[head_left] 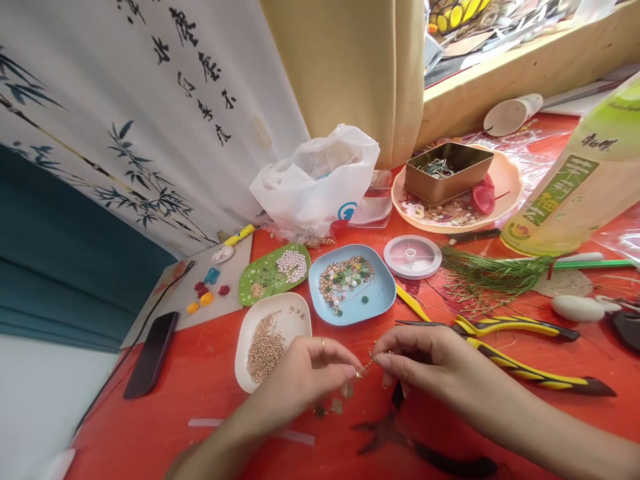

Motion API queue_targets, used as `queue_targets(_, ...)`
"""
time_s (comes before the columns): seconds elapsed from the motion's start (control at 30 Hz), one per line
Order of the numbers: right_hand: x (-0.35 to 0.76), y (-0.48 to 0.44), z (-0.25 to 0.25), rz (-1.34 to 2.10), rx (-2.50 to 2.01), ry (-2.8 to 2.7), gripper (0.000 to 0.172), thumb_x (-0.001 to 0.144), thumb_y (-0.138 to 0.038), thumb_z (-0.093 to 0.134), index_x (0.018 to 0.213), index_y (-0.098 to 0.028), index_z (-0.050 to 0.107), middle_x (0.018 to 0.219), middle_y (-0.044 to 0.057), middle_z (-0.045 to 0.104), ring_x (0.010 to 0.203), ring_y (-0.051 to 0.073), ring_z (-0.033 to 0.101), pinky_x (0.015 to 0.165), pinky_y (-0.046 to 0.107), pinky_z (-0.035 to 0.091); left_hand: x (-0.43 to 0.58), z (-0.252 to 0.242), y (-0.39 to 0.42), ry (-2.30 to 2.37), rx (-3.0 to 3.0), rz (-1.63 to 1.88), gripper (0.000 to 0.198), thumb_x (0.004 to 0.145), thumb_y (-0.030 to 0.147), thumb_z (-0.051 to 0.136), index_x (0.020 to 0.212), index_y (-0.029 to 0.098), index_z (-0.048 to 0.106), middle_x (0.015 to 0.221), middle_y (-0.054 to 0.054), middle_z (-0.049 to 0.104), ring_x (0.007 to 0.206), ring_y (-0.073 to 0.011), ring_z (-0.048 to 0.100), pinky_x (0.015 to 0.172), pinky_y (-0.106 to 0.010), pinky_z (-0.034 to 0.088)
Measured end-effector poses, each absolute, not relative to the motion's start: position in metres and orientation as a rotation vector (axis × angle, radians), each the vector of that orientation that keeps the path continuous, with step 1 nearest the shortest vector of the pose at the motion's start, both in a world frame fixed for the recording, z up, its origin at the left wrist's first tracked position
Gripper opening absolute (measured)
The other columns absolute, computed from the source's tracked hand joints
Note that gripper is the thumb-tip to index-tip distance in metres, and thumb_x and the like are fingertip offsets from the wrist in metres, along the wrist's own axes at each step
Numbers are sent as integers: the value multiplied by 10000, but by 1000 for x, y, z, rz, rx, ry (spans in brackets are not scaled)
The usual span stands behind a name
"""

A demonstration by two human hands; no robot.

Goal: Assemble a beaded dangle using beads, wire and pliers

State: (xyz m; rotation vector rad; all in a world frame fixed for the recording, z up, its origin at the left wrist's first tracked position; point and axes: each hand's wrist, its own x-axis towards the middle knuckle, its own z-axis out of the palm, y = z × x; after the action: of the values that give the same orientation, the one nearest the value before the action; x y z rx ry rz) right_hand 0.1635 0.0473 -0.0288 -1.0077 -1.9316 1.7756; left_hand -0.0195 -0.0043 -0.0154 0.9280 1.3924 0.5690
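Observation:
Between my two hands runs a short strand of small gold beads [369, 365]. My left hand [313, 370] pinches its left end between thumb and fingertips. The other end sits in the closed fingertips of my right hand [433, 353]. Below my left fingers hang a few greenish beads [336, 405], partly hidden and blurred. A cream dish of gold beads [241, 347] lies beside my left hand. Just beyond both hands is a blue dish [383, 310] with mixed green, gold and pale beads. Dark pliers [385, 430] lie under my right hand, blurred.
Yellow-black pliers [530, 367] lie right of my right hand, near green wire stems [495, 273]. A green dish [247, 287] holds pearls. Behind are a white plastic bag [310, 173], a metal tin [447, 180] and a tall bottle [565, 180]. A phone [151, 353] lies left.

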Motion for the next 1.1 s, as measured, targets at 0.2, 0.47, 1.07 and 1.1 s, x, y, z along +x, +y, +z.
queue_targets(0.2,163,42,-32,1481,-1158,-1987,121,783,-256,460,781,-167,543,629,-5,567,556,111,490,514,212,371,-14,-10,-7,1315,795,595,80,690,192,564,740,129,563,495,33,568,296,-5,304,305,-138,206)
queue_targets(0.47,158,31,-36,2233,-838,-1695,178,755,-220,490,855,-153,621,646,1,615,527,89,513,502,187,382,-9,-7,-9,1249,692,692,95,692,201,578,741,121,567,494,26,573,288,0,294,293,-136,203)
queue_targets(1.07,157,26,-32,1713,-932,-1986,109,743,-151,524,755,-158,632,777,18,591,681,114,537,598,200,408,-8,-11,-11,1187,585,700,109,703,220,586,735,118,567,494,22,565,283,6,270,270,-118,191)
queue_targets(1.1,157,27,-33,1724,-939,-1989,121,750,-155,516,738,-156,636,749,15,598,665,112,535,587,197,403,-8,-11,-11,1190,590,696,108,705,221,581,736,119,564,497,22,566,283,6,271,269,-119,190)
